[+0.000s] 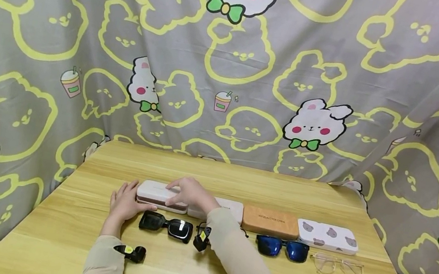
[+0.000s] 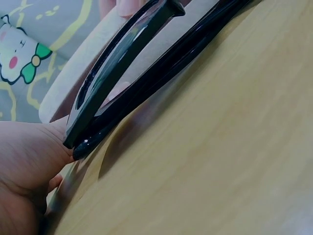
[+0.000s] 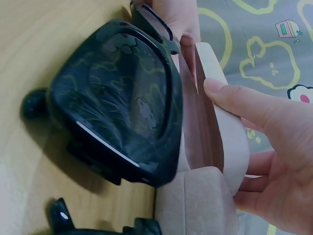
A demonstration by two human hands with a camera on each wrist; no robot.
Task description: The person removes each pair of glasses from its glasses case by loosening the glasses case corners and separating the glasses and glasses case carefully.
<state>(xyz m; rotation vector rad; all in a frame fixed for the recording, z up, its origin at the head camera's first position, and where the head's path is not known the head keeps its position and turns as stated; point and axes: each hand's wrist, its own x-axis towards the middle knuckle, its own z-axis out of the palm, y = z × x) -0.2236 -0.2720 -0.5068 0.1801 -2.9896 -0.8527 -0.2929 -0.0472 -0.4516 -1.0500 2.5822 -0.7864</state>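
A pale pink glasses case (image 1: 154,192) lies leftmost in a row of cases on the wooden table (image 1: 238,183). My right hand (image 1: 190,192) rests over its top. In the right wrist view this hand (image 3: 274,127) grips the lid with thumb and fingers, and the case (image 3: 203,122) stands slightly ajar. My left hand (image 1: 125,202) lies relaxed against the case's left end, its palm (image 2: 24,166) beside the frame of the black sunglasses (image 2: 127,73). Those black sunglasses (image 1: 166,225) (image 3: 122,103) lie folded on the table just in front of the case.
To the right stand a second pale case (image 1: 223,208) (image 3: 195,205), a brown case (image 1: 270,222) and a white bear-print case (image 1: 326,236). Blue-lensed sunglasses (image 1: 282,248) and clear-framed glasses (image 1: 337,266) lie before them. A patterned curtain (image 1: 227,85) encloses the table.
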